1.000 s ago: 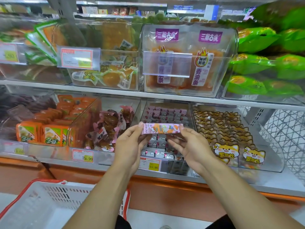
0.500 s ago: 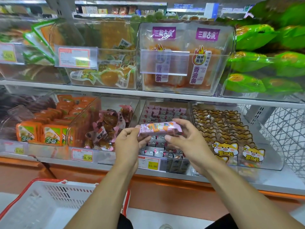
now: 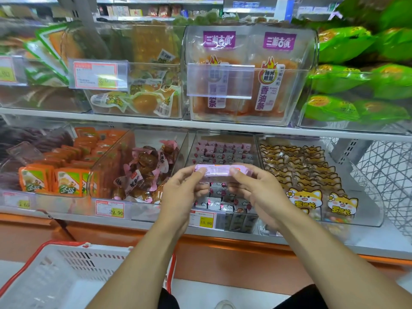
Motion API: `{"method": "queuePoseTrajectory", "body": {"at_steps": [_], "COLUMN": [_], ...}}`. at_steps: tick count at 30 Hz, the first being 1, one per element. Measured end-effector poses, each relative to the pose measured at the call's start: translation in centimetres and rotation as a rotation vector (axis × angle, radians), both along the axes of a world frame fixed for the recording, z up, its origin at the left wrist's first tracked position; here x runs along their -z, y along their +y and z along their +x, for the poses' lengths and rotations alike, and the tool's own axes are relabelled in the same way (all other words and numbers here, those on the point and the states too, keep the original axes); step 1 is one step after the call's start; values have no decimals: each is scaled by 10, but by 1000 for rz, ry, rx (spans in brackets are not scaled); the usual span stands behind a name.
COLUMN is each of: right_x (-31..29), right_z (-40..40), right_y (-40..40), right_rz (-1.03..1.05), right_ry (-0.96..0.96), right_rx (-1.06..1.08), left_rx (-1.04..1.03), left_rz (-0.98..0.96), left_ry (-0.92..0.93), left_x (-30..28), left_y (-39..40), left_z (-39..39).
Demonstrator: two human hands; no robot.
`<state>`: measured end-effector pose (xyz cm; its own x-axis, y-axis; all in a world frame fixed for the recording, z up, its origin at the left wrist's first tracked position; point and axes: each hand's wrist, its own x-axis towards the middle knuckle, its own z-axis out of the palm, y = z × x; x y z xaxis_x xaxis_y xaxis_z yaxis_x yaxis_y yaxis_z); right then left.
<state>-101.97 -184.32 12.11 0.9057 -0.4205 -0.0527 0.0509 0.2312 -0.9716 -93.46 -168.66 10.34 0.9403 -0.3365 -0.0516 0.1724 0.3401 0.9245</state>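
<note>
Head view: pink snack packet point(image 3: 219, 171) has rolled since 0.5 s ago; the orange printed face is gone and a pale side with small print faces the camera. It's level now, no tilt. Left hand point(image 3: 180, 197) pinches its 9 o'clock end, right hand point(image 3: 260, 197) pinches the 3 o'clock end, fingers curled. Packet sits at 1 o'clock of the left hand, 11 o'clock of the right, in front of the candy bin point(image 3: 223, 150). Long axis runs 9 to 3.

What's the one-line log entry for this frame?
left hand: pinches pink snack bar, left end | right hand: pinches right end | bar: level, in front of pink-candy bin | basket: lower left
</note>
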Motion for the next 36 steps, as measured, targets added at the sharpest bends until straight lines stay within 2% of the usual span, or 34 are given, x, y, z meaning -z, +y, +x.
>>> {"method": "queuePoseTrajectory", "body": {"at_steps": [6,10,14,18,22,26,36], "right_x": [0,-1,-2,-1,1,-1,-6], "right_z": [0,-1,-2,-1,0,3,5], "right_y": [-4,-5,-5,-5,-5,-2,1], "right_rz": [56,55,30,19,27,24,232], "right_ry": [-34,-45,-33,-24,-2,17,-48], "right_rx": [-17,-74,-99,-83,-40,40,78], "left_rx": [-43,-37,2,25,45,25,-68], "left_rz": [146,168,137,24,29,31,-44], "left_ry": [-26,17,30,-14,-113,-99,-13], "left_x": [1,1,0,-2,0,3,2], "left_y": [1,1,-1,-1,1,0,-3], "left_z": [-2,-2,-4,-3,-3,-2,0]}}
